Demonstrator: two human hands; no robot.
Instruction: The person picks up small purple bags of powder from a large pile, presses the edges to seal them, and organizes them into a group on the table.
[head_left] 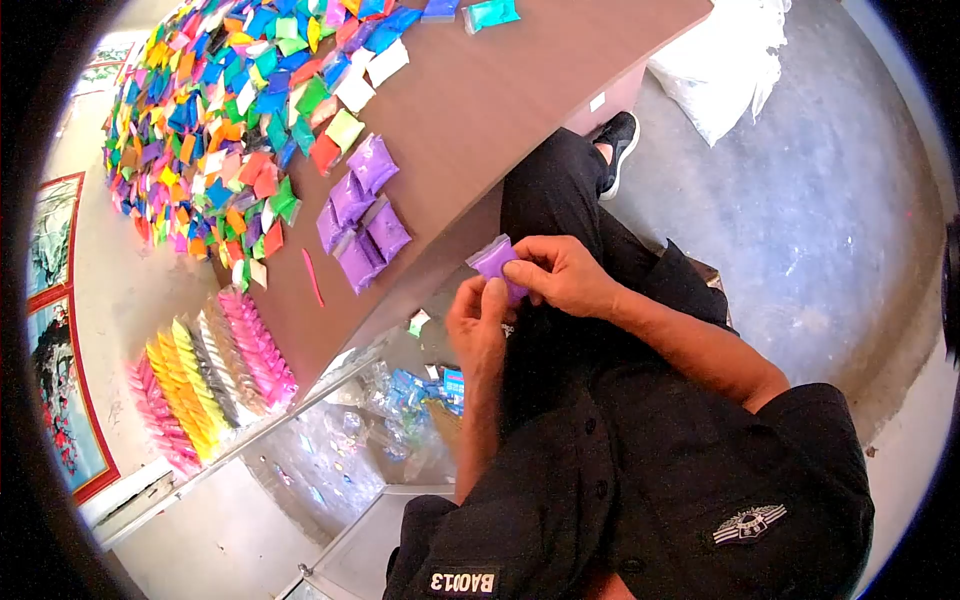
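Over my lap, both hands hold a small clear packet of purple clay-like material (492, 257). My right hand (570, 278) pinches its right side with thumb and fingers. The fingers of my left hand (477, 315) close on its lower end, thumb up. The packet's upper edge is clear film and faces the table. Several filled purple packets (362, 260) lie grouped on the brown table (480, 95), to the left of my hands. My fingers partly cover the packet I hold.
A large heap of small colourful packets (225, 120) covers the table's far left. Rows of pink, yellow and white packets (215, 370) sit at its near-left end. A thin pink strip (313, 277) lies nearby. A white sack (725, 75) rests on the floor; plastic scraps (405, 395) lie below.
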